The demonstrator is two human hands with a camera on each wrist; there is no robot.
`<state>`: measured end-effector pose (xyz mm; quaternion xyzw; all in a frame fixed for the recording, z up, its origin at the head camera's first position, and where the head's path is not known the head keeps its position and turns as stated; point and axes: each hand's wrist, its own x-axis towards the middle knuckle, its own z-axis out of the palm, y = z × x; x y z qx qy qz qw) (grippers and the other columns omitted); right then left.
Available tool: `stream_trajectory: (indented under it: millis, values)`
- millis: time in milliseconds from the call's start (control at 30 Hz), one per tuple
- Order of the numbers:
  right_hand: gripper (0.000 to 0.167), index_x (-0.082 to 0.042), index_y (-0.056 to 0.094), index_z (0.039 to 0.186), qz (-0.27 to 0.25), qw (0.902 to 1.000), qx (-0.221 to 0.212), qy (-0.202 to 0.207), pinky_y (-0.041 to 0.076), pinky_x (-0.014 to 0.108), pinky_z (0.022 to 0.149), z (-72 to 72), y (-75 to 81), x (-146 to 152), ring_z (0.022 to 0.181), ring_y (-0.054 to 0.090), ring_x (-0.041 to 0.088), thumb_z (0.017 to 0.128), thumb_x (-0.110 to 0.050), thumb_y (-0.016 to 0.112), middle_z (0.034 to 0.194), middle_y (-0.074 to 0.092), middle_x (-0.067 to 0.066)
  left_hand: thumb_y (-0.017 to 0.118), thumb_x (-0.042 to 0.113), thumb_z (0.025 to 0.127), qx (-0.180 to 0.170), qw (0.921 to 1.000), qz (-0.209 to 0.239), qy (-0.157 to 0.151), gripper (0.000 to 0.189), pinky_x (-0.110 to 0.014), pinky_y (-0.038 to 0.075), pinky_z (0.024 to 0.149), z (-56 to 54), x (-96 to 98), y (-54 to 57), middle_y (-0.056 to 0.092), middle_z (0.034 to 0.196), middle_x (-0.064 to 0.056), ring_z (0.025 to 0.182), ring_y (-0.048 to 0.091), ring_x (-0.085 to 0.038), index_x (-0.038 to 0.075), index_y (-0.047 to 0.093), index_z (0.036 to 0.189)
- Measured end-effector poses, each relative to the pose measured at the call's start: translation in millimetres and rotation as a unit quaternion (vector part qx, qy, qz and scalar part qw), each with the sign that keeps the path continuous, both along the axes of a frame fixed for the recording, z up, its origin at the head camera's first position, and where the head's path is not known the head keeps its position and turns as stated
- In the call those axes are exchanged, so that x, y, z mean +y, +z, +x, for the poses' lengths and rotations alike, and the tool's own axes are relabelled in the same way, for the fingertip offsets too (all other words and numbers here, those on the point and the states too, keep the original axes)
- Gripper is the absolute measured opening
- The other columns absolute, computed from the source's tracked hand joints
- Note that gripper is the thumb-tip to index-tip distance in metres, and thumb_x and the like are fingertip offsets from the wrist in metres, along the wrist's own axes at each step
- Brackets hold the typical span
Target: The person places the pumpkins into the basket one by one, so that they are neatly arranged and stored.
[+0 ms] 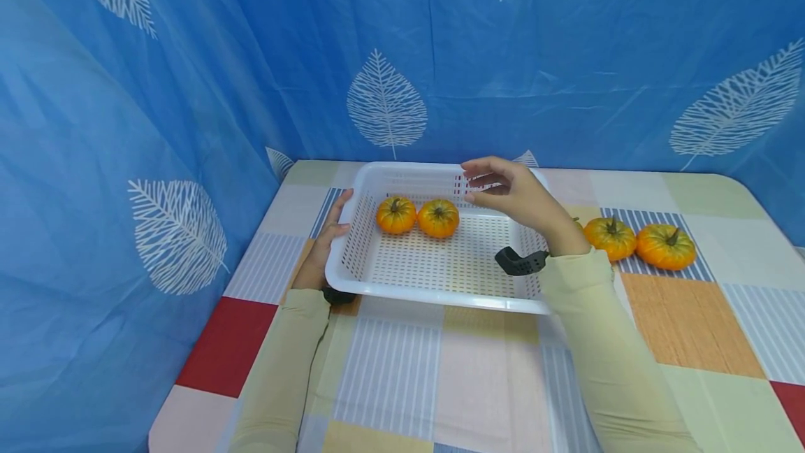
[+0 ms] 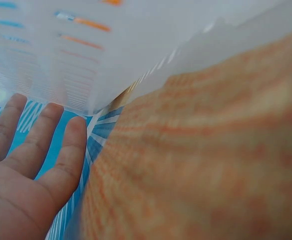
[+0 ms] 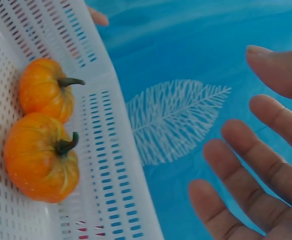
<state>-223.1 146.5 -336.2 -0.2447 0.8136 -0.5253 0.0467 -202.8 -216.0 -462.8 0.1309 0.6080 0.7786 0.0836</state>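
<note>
A white perforated plastic basket (image 1: 434, 296) stands on the table with two small orange pumpkins side by side inside, a left pumpkin (image 1: 395, 217) and a right pumpkin (image 1: 439, 219). Along the basket's left wall my left hand (image 1: 324, 247) rests, its fingers extended against the outside in the left wrist view. My right hand (image 1: 518, 194) hovers above the basket's far right part, fingers spread and slightly bent. Nothing lies between its fingers in the right wrist view, where both pumpkins (image 3: 42, 160) show beside it in the basket.
Right of the basket, two more pumpkins sit on the table, one nearer (image 1: 610, 237) and one farther right (image 1: 666, 246); a further one is mostly hidden behind my right wrist. A patchwork tablecloth (image 1: 490, 376) covers the table. Blue leaf-patterned curtains (image 1: 302, 40) hang behind and at left.
</note>
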Motion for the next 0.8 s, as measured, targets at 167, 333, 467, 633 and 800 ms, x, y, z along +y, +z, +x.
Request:
stream_trajectory:
  millis: [167, 333, 467, 633, 800]
  values:
    - [0.049, 0.006, 0.060, 0.146, 0.003, 0.9999, 0.011, 0.011, 0.051, 0.019, 0.096, 7.7, 7.3, 5, 0.128, 0.062, 0.040, 0.100, 0.000, 0.074, 0.142, 0.063, 0.025, 0.040, 0.017, 0.098, 0.001, 1.0000, -0.005, 0.004, 0.080, -0.071, 0.021, 0.124, 0.4, -1.4, -1.2, 0.010, 0.180, -0.002, 0.153, 0.023, -0.040, 0.034, 0.017, 0.173]
    - [0.048, 0.004, 0.062, 0.145, 0.005, 0.9992, 0.038, 0.006, 0.051, 0.018, 0.098, 19.5, 16.5, 11, 0.123, 0.064, 0.033, 0.099, -0.002, 0.075, 0.139, 0.066, 0.022, 0.038, 0.017, 0.098, 0.005, 1.0000, -0.001, -0.003, 0.080, -0.072, 0.020, 0.124, 1.4, -0.8, -1.6, 0.009, 0.180, -0.004, 0.153, 0.022, -0.041, 0.032, 0.015, 0.173]
    - [0.048, 0.003, 0.063, 0.144, 0.007, 0.9984, 0.056, 0.003, 0.050, 0.017, 0.099, 29.9, 24.0, 18, 0.117, 0.065, 0.020, 0.098, -0.001, 0.075, 0.137, 0.067, 0.019, 0.037, 0.017, 0.098, -0.002, 1.0000, -0.001, -0.005, 0.080, -0.072, 0.016, 0.124, 2.3, 0.7, -1.2, 0.008, 0.181, -0.003, 0.154, 0.020, -0.040, 0.033, 0.015, 0.173]
    - [0.047, 0.000, 0.064, 0.144, 0.007, 0.9975, 0.070, -0.005, 0.048, 0.016, 0.100, 41.9, 31.0, 27, 0.114, 0.064, 0.013, 0.098, -0.001, 0.076, 0.134, 0.067, 0.016, 0.036, 0.016, 0.097, -0.004, 1.0000, 0.001, -0.006, 0.080, -0.071, 0.015, 0.124, 1.4, 1.3, -0.9, 0.006, 0.181, -0.005, 0.153, 0.020, -0.039, 0.032, 0.015, 0.172]
    - [0.045, -0.001, 0.066, 0.143, 0.009, 0.9965, 0.080, -0.021, 0.048, 0.015, 0.098, 47.8, 29.8, 36, 0.113, 0.065, 0.012, 0.099, -0.002, 0.075, 0.132, 0.069, 0.015, 0.036, 0.014, 0.096, 0.001, 0.9999, 0.012, -0.012, 0.080, -0.066, 0.022, 0.122, -0.8, -1.4, 0.1, 0.007, 0.181, -0.010, 0.150, 0.023, -0.039, 0.028, 0.015, 0.172]
